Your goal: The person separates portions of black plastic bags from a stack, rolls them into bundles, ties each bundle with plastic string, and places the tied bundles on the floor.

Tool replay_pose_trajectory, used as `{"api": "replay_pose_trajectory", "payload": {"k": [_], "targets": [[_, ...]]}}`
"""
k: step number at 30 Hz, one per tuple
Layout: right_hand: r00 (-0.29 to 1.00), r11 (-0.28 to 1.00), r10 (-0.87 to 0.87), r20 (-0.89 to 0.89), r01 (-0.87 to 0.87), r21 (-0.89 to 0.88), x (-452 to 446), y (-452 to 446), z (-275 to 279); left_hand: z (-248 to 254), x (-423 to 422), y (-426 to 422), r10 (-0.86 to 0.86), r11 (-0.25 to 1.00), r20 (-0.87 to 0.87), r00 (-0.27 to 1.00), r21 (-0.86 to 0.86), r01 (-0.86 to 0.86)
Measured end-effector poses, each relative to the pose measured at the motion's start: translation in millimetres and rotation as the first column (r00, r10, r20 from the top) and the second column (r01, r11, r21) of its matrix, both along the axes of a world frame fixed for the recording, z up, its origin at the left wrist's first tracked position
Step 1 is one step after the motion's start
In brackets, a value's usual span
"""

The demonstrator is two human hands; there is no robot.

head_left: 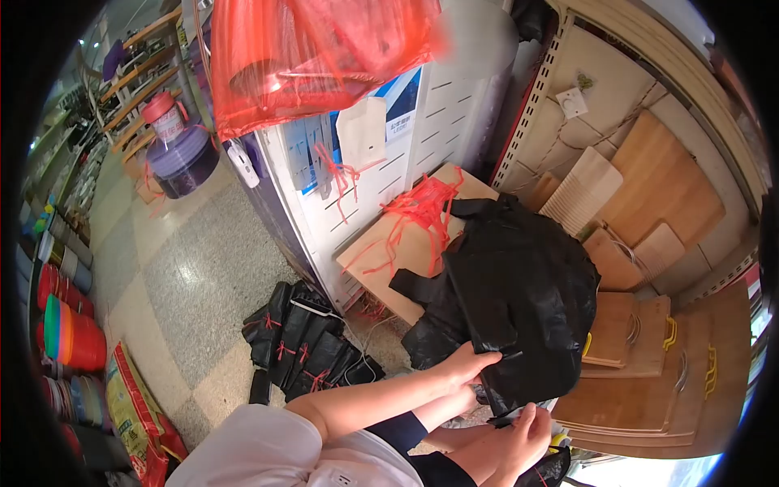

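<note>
Left hand (466, 364), outstretched, pinches black bags (535, 300).

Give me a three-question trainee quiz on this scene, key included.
1. True or false: the left hand and right hand are both at the black bags.
2. Which lies beside the bags on the wooden top?
A) a yellow sack
B) red ties
C) an orange bucket
3. Fill in: the black bundles lie on the ____.

Key:
1. True
2. B
3. floor
</note>
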State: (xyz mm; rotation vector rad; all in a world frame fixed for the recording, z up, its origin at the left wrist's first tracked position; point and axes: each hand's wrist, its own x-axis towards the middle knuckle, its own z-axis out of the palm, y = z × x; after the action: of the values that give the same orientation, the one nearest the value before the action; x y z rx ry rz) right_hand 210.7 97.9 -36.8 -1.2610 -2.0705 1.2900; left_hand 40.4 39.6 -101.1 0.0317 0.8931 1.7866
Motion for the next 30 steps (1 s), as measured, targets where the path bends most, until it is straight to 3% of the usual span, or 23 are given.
{"api": "replay_pose_trajectory", "payload": {"k": [1,2,3,5,6,8,9,13,16,17,20,23,25,27,28,29,30], "targets": [[1.0,0.938,-0.023,-0.006,0.019,-0.346,7.4,13.6,-9.9,9.1,-4.1,-5.5,-0.012,1.0,-0.002,1.0,-0.006,0.012],[0.957,0.792,-0.106,-0.27,-0.083,-0.605,15.1,25.6,-36.9,20.7,-7.1,-10.9,-0.045,0.997,-0.02,0.999,-0.057,0.044],[0.865,0.733,-0.275,-0.419,-0.093,-0.674,4.9,20.7,-30.9,19.7,-9.8,-12.4,-0.08,0.996,-0.017,0.997,-0.042,0.079],[0.55,0.607,-0.592,-0.59,-0.177,-0.774,-26.9,5.4,-10.9,15.3,-15.7,-15.4,-0.144,0.99,-0.015,0.99,-0.01,0.144],[0.52,0.613,-0.632,-0.574,-0.118,-0.781,-27.5,17.6,-16.3,17.1,-20.0,-19.9,-0.189,0.981,-0.042,0.981,-0.043,0.188],[0.754,0.916,-0.335,-0.564,0.12,-0.383,-19.0,24.6,-53.1,24.3,-28.6,-24.5,-0.305,0.95,-0.1,0.947,-0.098,0.296],[0.797,0.944,-0.303,-0.523,0.174,-0.281,-12.8,35.6,-55.9,-2.8,-35.0,-18.4,-0.35,0.937,-0.172,0.921,-0.041,0.348],[0.633,0.737,-0.567,-0.528,0.102,-0.668,-0.9,61.7,-49.6,3.2,-67.4,-14.0,-0.451,0.891,-0.235,0.861,-0.176,0.419],[0.561,0.672,-0.639,-0.526,0.075,-0.736,-0.3,67.3,-56.0,6.0,-83.9,-12.9,-0.484,0.868,-0.268,0.833,-0.268,0.418],[0.482,0.716,-0.62,-0.619,0.025,-0.697,-4.4,66.6,-61.5,0.9,-87.4,-15.0,-0.495,0.86,-0.244,0.834,-0.273,0.43],[0.437,0.689,-0.666,-0.604,0.05,-0.723,-11.1,71.7,-65.9,-3.5,-86.3,-22.6,-0.472,0.87,-0.192,0.86,-0.259,0.42],[0.509,0.807,-0.589,-0.627,0.343,-0.48,-20.6,68.7,-69.6,5.3,-81.0,-25.8,-0.435,0.89,-0.229,0.871,-0.258,0.376],[0.6,0.875,-0.468,-0.648,0.417,-0.245,-31.2,54.1,-44.7,13.3,-76.4,-25.8,-0.405,0.905,-0.261,0.876,-0.252,0.343],[0.85,0.945,-0.289,-0.441,0.327,0.01,-32.6,39.7,-12.0,11.4,-76.1,-24.6,-0.388,0.914,-0.255,0.886,-0.231,0.334],[0.892,0.984,-0.104,-0.44,0.158,0.088,-37.2,42.4,-14.7,10.4,-76.0,-24.4,-0.38,0.918,-0.252,0.89,-0.221,0.33],[0.909,0.917,0.195,-0.369,-0.035,0.398,-34.2,40.0,-4.2,9.9,-75.5,-24.6,-0.371,0.922,-0.268,0.889,-0.224,0.317],[0.925,0.841,0.311,-0.217,-0.161,0.517,-35.4,35.5,-0.6,9.5,-74.9,-25.1,-0.36,0.926,-0.285,0.888,-0.226,0.303]]}}
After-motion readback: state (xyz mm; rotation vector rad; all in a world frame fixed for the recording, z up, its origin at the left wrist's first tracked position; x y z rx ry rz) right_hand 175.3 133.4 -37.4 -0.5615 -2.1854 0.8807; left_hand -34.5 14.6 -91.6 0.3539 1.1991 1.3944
